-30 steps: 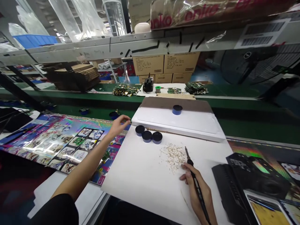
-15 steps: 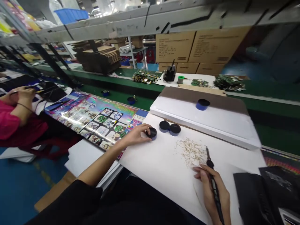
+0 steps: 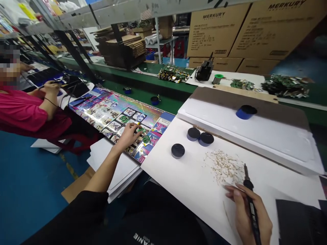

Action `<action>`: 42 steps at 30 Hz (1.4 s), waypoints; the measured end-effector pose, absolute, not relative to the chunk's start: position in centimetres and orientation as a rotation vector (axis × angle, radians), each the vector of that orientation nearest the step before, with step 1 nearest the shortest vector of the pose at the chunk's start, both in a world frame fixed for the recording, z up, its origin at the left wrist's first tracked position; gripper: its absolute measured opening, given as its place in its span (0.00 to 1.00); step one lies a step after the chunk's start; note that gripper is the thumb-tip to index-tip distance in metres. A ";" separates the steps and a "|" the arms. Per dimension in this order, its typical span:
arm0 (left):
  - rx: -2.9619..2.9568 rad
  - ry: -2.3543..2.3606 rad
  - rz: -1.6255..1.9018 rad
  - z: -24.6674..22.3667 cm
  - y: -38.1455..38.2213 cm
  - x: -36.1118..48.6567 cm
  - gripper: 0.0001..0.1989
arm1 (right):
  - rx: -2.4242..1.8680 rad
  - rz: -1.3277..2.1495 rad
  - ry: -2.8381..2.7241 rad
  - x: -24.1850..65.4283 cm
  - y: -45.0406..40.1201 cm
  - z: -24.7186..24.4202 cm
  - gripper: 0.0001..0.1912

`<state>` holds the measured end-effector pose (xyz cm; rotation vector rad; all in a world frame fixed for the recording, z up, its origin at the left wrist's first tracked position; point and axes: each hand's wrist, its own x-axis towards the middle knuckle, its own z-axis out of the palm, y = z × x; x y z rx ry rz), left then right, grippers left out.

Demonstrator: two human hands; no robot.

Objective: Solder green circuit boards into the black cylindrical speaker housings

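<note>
My left hand (image 3: 128, 136) is over a glossy printed sheet (image 3: 106, 102), its fingers curled and closed at the edge of a small green circuit board (image 3: 141, 130). Another green circuit board (image 3: 146, 140) lies just beside it. My right hand (image 3: 246, 207) grips a black soldering iron (image 3: 251, 204) like a pen, its tip pointing away from me. By that tip, small tan clippings (image 3: 224, 166) are scattered on the white board (image 3: 163, 170). A round black-and-blue case (image 3: 178, 150) stands alone on the white board, and two similar cases (image 3: 200, 137) touch each other behind it.
A white foam block (image 3: 230, 127) bears another round case (image 3: 246, 112). Behind stand a soldering iron holder (image 3: 204, 70), a green solder spool (image 3: 217, 79) and circuit board piles (image 3: 284, 85). A co-worker in a pink sleeve (image 3: 28, 110) sits at left. Black sheets (image 3: 297, 221) lie at right.
My left hand has let go of the round case and moved left to the circuit boards on the printed sheet. The right hand still holds the iron. The view has shifted.
</note>
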<state>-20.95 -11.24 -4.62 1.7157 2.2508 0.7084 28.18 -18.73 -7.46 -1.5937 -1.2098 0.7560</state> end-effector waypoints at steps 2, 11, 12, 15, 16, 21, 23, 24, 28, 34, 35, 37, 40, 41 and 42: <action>1.706 2.214 0.684 -4.4 -10.5 -21.2 0.23 | -1.569 0.760 -1.200 28.3 -18.7 -7.8 0.25; 1.574 1.819 0.958 -0.3 -8.2 -18.6 0.21 | -1.550 0.735 -1.240 28.9 -18.6 -8.7 0.21; 1.559 1.715 1.000 0.3 -7.8 -17.7 0.22 | -1.538 0.727 -1.233 28.9 -18.5 -9.0 0.20; 1.575 1.372 1.042 1.9 -6.5 -14.2 0.23 | -1.461 0.666 -1.212 28.9 -18.2 -9.5 0.18; 1.598 1.250 1.012 2.4 -6.1 -12.7 0.23 | -1.428 0.618 -1.217 28.8 -18.2 -9.5 0.17; 1.809 0.733 0.505 4.2 -5.5 -4.4 0.22 | -1.211 0.414 -1.467 26.6 -18.8 -6.3 0.25; 1.904 0.603 0.315 4.5 -5.9 -1.5 0.24 | -1.075 0.456 -1.589 25.3 -19.0 -4.7 0.31; 1.948 0.566 0.262 4.6 -6.2 -0.3 0.24 | -1.012 0.480 -1.633 24.7 -19.0 -4.0 0.33; 2.028 0.549 0.304 3.9 -6.9 2.3 0.21 | -0.968 0.579 -1.638 23.3 -18.7 -3.7 0.32; 1.715 0.763 0.622 0.9 -8.5 2.8 0.19 | -1.069 0.549 -1.458 22.7 -18.5 -5.1 0.30; 1.628 0.777 0.653 0.4 -8.9 2.9 0.20 | -1.062 0.555 -1.473 22.5 -18.5 -5.2 0.32; 1.480 0.792 0.698 -0.5 -10.0 3.0 0.21 | -1.031 0.576 -1.521 22.3 -18.4 -5.3 0.35; 1.319 0.849 0.781 -1.4 -11.7 3.2 0.21 | -0.980 0.577 -1.571 22.1 -18.2 -5.2 0.36; 1.266 0.866 0.808 -1.6 -12.2 3.3 0.22 | -0.967 0.575 -1.588 22.1 -18.2 -5.1 0.37; 1.212 0.873 0.831 -1.8 -12.7 3.3 0.22 | -0.955 0.571 -1.611 22.2 -18.2 -5.0 0.37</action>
